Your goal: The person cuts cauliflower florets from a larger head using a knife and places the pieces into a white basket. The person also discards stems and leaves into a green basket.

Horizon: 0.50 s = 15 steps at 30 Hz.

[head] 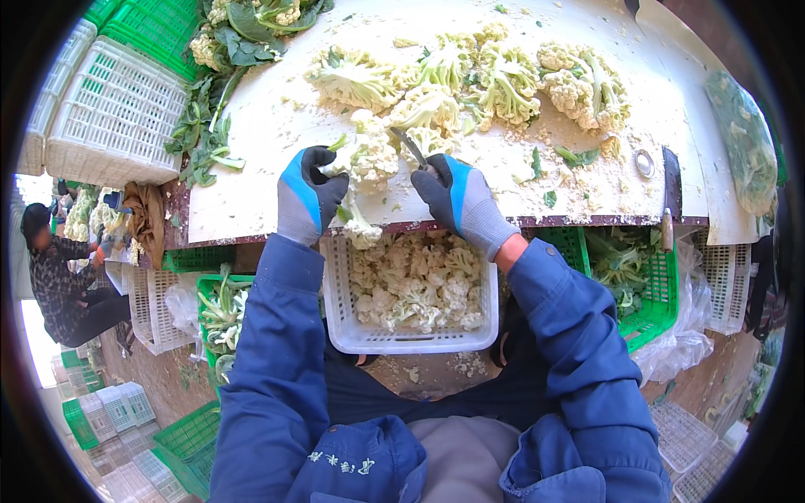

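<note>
My left hand (312,192), in a grey, black and blue work glove, grips a piece of cauliflower (370,154) by its stalk side. The piece is held over the front edge of the white tabletop (264,176). In my right hand (462,198), gloved alike, is a small knife (409,148) with its blade pointing up and left, beside the cauliflower. One floret (361,223) hangs below the piece, over the table edge. Below my hands stands a white plastic crate (412,344) with many cut florets (418,289) in it. More cauliflower pieces (434,82) lie just beyond my hands.
A cleaver (671,188) lies at the right table edge, its handle overhanging. Near it is a small round metal object (644,163). Green crates of trimmings (226,308) flank my legs. Stacked white crates (119,107) stand at left. Another person (63,276) sits farther left.
</note>
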{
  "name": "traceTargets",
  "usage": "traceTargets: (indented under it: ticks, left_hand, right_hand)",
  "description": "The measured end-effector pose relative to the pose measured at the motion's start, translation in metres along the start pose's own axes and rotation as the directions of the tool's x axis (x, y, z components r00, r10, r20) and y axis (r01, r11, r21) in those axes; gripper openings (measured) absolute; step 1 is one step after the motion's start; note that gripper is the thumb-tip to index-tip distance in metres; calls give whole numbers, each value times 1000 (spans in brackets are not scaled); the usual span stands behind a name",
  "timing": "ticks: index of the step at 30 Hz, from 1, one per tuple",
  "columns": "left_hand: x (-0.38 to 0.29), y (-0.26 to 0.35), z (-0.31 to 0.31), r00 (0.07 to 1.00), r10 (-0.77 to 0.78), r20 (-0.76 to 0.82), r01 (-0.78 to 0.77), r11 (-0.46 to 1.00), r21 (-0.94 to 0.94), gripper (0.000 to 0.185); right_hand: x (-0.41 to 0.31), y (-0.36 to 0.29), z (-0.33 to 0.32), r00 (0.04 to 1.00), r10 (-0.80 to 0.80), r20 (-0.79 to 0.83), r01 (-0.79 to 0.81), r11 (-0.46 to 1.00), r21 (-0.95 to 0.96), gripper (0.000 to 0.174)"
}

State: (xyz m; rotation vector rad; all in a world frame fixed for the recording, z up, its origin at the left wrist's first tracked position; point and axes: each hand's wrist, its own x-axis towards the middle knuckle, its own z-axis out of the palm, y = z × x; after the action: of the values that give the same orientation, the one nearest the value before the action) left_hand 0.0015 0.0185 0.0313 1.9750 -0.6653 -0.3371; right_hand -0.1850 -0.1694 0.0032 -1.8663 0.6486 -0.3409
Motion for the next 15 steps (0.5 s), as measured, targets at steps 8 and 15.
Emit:
traceTargets:
  ticks: [8, 15]
  left_hand:
    - [-10, -2, 6, 812, 581, -53, -543, 785, 299, 40]
    - [-29, -28, 4, 716, 668, 204, -659, 550, 513, 36]
  right_hand:
    - [-27, -41, 8, 967, -186, -172, 221, 951, 214, 32]
    - [-42, -36, 9, 947, -303, -107, 315, 942, 119, 30]
